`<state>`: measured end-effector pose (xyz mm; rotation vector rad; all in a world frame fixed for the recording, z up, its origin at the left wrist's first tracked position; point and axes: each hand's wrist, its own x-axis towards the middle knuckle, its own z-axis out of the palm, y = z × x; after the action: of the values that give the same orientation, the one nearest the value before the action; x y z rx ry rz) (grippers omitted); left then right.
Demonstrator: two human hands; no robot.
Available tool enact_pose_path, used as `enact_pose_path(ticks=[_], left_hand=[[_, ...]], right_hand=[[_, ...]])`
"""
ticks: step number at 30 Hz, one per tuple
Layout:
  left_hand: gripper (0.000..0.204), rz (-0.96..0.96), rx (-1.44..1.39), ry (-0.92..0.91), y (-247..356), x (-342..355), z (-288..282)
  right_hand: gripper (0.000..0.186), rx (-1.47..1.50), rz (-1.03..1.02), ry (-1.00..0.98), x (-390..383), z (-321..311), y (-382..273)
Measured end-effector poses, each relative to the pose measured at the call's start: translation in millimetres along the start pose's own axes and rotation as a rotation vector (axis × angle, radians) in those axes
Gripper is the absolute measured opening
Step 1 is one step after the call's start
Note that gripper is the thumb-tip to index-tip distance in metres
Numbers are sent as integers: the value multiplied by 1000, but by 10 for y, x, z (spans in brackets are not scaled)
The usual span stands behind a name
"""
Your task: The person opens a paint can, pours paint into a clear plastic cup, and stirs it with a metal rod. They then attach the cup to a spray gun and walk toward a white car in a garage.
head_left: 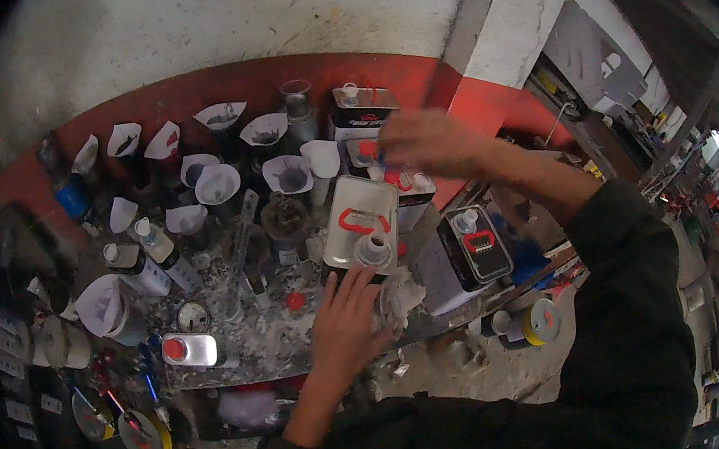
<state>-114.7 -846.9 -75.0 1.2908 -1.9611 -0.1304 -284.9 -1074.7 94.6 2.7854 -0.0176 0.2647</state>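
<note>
My left hand (343, 321) rests against the near side of a silver rectangular can (357, 221) with a red handle and a white open spout, steadying it on the cluttered bench. My right hand (423, 143) hovers blurred above the cans at the back of the bench, fingers curled; something small may be pinched in it, but I cannot make it out. Below it stands a small can with a red and white top (409, 188). A crumpled white rag (400, 296) lies beside my left hand.
Several paper funnels in cups (217, 184) crowd the back of the paint-spattered bench (265, 335). A dark can with a red handle (475, 246) stands at the right, a flat silver can with a red cap (188, 350) at front left. A red and white wall (208, 90) rises behind.
</note>
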Motion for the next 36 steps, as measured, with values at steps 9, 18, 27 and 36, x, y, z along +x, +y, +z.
enact_pose_path(ticks=[9, 18, 27, 36], left_hand=[[61, -316, -158, -5, 201, -285, -90], [69, -766, -316, 324, 492, -810, -25], [81, -895, -297, 322, 524, -1090, -62], [77, -929, -478, 285, 514, -1192, -166]], right_hand=[[45, 286, 988, -350, -1118, 1622, 1155], [56, 198, 1022, -421, -1320, 2711, 1502], [54, 315, 1124, -344, -1527, 2953, 1605], [40, 640, 1126, 245, -826, 1623, 1140]])
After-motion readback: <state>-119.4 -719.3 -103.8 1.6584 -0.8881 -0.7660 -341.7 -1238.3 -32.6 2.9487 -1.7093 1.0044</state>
